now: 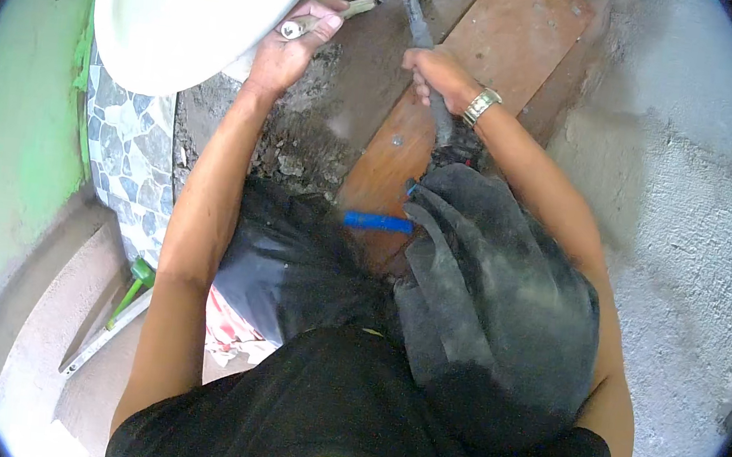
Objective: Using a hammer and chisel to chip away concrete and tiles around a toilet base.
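My left hand (299, 41) is closed around a pale cylindrical handle (360, 7) with a round end. What tool it belongs to I cannot tell, as its far tip is hidden or too small. In my right hand (441, 76) is a claw hammer (419, 27), gripped on its dark grey handle, with the metal head up and to the left, close to the far end of the pale handle. Both hands are over a rough brown cement surface (367, 88) and a long reddish-brown board (393, 158), which has a blue strip (378, 222) across its near end.
A white round object (194, 16) covers the upper left. Mosaic-patterned tiles (126, 156) lie below it, beside a green wall (23, 112). A green mallet (142, 272) and a metal straightedge (103, 338) stand lower left. A rough grey wall (690, 262) rises on the right.
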